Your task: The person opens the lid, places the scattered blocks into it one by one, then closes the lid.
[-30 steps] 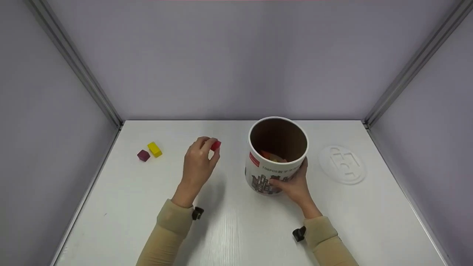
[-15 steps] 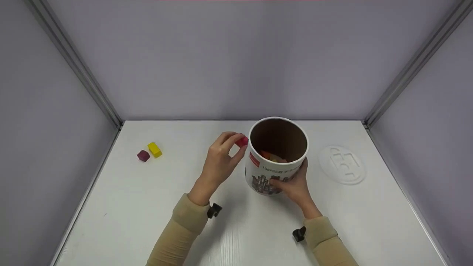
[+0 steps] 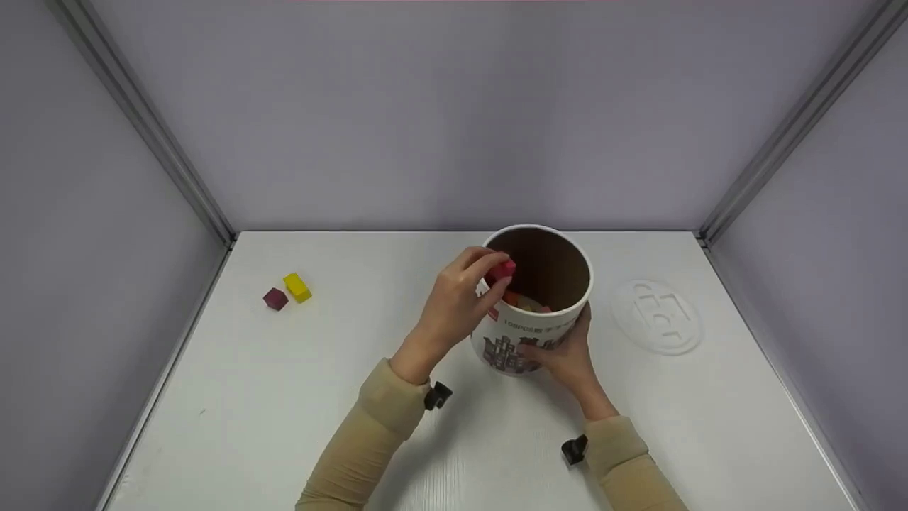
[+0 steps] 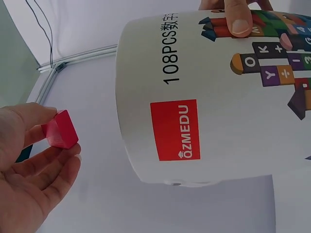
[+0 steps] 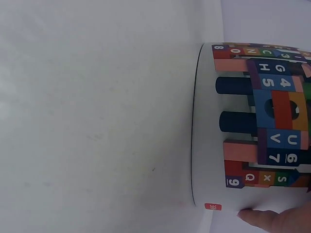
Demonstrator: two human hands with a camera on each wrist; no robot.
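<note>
Between the thumb and fingers of my left hand (image 3: 454, 294) is a small red block (image 3: 504, 268), held over the left rim of a white cardboard tub (image 3: 521, 328). The left wrist view shows the same red block (image 4: 63, 130) pinched at the fingertips. My right hand (image 3: 567, 360) grips the tub's lower right side, thumb across the printed front. The tub is tilted towards me, open end up, with several coloured blocks (image 3: 528, 304) at its bottom. Printed letter and number blocks cover the tub's side (image 5: 277, 116) in the right wrist view.
A yellow block (image 3: 297, 287) and a dark purple block (image 3: 276, 299) lie close together at the left of the white table (image 3: 234, 397). To the tub's right lies a round translucent lid (image 3: 657, 316). Grey panels (image 3: 454, 128) enclose the table's back and sides.
My left hand has moved right with the red block, from left of the tub to above its rim. The right hand and the tub have stayed put.
</note>
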